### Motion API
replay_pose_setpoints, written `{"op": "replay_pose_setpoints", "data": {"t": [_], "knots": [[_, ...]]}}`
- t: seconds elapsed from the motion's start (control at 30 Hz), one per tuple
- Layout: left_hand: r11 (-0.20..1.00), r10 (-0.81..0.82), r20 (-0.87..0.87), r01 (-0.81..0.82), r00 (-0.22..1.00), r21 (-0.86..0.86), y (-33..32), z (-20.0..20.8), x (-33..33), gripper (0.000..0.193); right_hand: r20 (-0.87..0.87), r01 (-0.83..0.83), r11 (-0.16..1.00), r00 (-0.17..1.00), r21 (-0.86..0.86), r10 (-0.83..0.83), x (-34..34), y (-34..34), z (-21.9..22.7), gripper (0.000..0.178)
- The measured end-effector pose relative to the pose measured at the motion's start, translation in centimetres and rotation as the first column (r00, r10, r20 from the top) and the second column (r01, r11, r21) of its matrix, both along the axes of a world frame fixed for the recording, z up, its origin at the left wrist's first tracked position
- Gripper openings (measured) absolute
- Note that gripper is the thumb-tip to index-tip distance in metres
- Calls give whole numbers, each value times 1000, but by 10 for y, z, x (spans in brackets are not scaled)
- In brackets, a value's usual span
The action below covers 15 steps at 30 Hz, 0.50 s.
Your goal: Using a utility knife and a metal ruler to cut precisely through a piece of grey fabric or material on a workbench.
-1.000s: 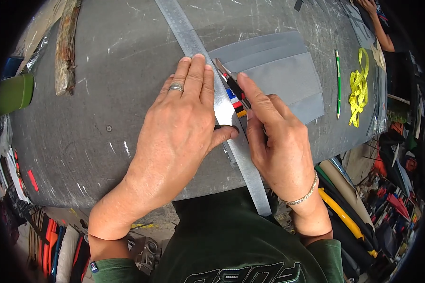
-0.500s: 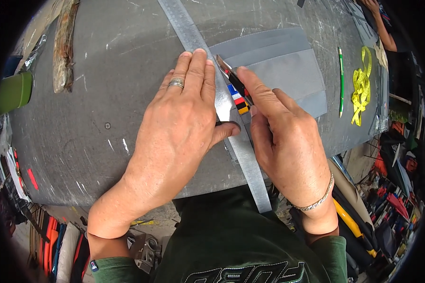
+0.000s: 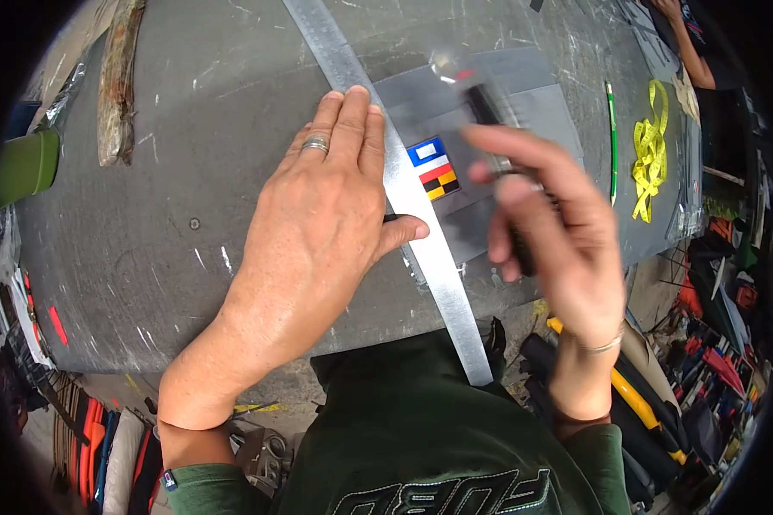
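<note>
My left hand lies flat with fingers stretched along a long steel ruler, its thumb across the metal and fingertips pressing the left edge. A small dark bit of something shows beside that thumb. The ruler slants over the left side of a grey stitched fabric piece. Sewn or stuck on that piece, just right of the ruler, is a small patch of blue, white, red, yellow and black. Blurred by motion, my right hand is closed around a black-handled utility knife, held above the fabric and apart from the ruler.
On the dark worktable lie a weathered wooden stick, a green pencil and a yellow tape measure. A green container stands at the left edge. Fabric rolls stand below. Another person's arm shows far right.
My right hand has lifted the utility knife off the ruler's edge and moved it right, uncovering the coloured patch. My left hand and the ruler have barely shifted.
</note>
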<state>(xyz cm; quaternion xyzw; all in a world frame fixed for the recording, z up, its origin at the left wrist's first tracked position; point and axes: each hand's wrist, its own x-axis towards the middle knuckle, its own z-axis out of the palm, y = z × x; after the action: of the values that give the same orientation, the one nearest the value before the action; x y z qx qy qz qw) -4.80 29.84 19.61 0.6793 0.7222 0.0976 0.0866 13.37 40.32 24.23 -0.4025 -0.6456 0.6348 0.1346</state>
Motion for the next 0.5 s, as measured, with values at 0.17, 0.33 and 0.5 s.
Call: {"op": "replay_pose_setpoints", "data": {"t": [0.17,0.33,0.5], "knots": [[1000,-17,-2,17,1000,-2,2,2,2,93,-754,-389,814,651,-432,-89,57,53,-15,147],[999,-22,-1,22,1000,25,1,0,3,92,-364,168,985,921,40,-142,52,76,-20,51],[1000,-19,4,19,1000,21,3,1,3,93,-175,271,765,962,584,-208,0,82,16,36]]}}
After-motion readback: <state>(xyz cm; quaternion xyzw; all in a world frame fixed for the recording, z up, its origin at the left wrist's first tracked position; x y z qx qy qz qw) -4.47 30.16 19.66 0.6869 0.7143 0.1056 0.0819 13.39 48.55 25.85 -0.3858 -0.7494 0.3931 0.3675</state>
